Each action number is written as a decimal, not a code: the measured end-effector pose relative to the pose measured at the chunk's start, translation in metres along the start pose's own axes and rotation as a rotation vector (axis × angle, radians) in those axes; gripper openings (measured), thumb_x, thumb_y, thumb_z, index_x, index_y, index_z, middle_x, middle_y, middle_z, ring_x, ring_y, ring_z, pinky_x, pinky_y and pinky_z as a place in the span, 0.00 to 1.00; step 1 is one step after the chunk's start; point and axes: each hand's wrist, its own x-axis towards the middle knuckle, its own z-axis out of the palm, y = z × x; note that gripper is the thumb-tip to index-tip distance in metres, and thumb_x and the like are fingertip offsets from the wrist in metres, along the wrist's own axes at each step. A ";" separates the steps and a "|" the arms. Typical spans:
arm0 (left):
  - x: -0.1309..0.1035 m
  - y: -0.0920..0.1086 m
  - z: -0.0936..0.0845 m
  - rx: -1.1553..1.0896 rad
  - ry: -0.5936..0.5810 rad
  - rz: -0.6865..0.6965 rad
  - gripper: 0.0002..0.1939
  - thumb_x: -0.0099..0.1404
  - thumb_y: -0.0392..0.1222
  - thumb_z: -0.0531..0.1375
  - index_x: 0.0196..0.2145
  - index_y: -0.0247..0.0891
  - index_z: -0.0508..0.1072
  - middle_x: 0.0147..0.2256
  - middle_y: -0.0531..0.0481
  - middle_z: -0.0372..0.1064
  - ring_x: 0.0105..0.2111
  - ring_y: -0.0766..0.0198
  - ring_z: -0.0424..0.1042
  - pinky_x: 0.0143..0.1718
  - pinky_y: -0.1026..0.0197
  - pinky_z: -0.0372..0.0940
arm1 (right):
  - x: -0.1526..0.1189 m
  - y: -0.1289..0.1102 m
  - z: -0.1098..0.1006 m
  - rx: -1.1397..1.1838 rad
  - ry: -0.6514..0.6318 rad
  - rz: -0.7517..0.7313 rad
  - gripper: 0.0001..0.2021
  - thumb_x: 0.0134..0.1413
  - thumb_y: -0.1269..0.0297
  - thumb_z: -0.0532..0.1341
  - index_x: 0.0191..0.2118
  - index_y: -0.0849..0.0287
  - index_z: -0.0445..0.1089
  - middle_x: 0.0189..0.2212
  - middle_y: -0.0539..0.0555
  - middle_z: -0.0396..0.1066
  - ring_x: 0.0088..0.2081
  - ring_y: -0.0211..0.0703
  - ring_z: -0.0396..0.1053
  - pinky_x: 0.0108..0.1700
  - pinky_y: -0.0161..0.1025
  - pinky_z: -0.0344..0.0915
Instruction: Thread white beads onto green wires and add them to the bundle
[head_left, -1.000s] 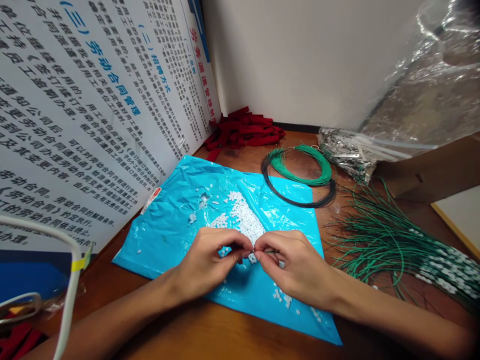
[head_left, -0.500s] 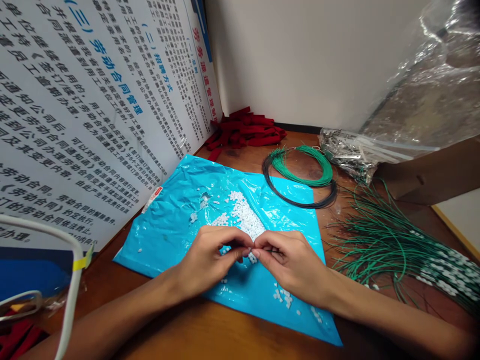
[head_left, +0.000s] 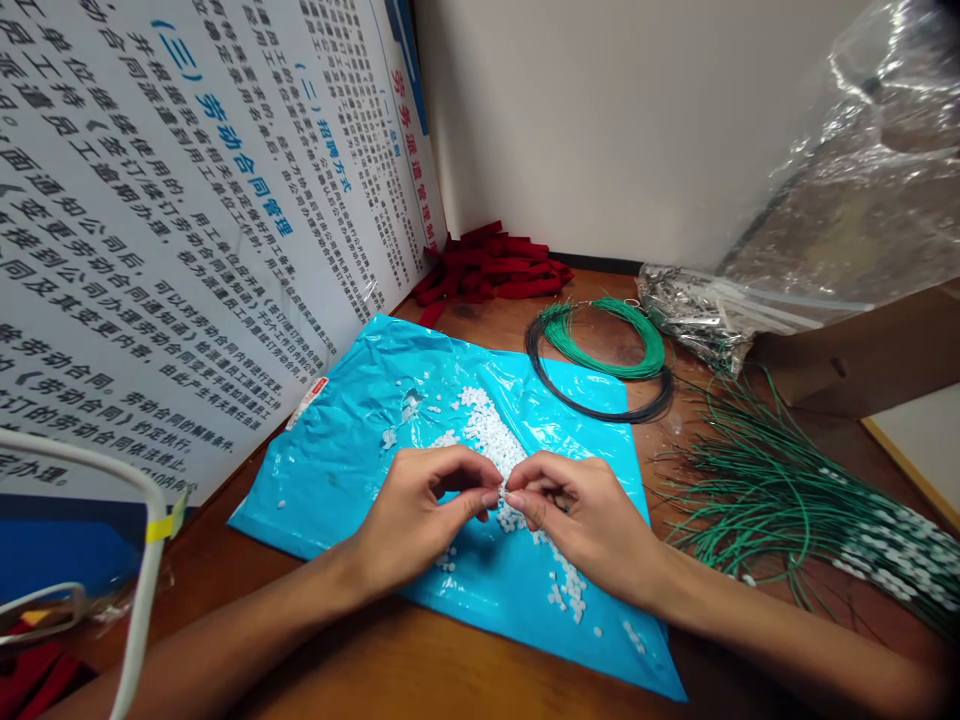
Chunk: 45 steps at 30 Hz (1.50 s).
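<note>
Over a blue plastic bag [head_left: 330, 480] lying on the wooden table, my two hands meet fingertip to fingertip. My left hand [head_left: 420, 505] is pinched at thumb and index finger; what it holds is too small to name. Opposite it, my right hand [head_left: 589, 515] is also pinched, with something tiny and pale between the fingertips of both hands. Small white beads [head_left: 487, 425] lie in a heap just behind the fingers, and more are scattered on the bag near my right wrist.
Green and black wire coils [head_left: 645, 345] lie behind the bag. Green wires with white beads [head_left: 885, 540] spread at the right. Red strips [head_left: 495, 265] sit at the back, beside a plastic bag of metal pieces [head_left: 690, 310]. A white curved tube [head_left: 154, 560] rises at the left.
My fingertips have parted slightly, and a small pale thing now shows between them. More white beads are visible below my right hand. The view has shifted a little.
</note>
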 end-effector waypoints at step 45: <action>0.033 -0.015 -0.061 -0.525 0.631 -0.093 0.05 0.50 0.30 0.62 0.26 0.34 0.69 0.26 0.52 0.63 0.24 0.69 0.63 0.23 0.65 0.61 | 0.013 -0.011 -0.051 -0.526 -0.192 -0.014 0.04 0.47 0.73 0.58 0.30 0.59 0.69 0.30 0.50 0.72 0.34 0.41 0.67 0.40 0.39 0.60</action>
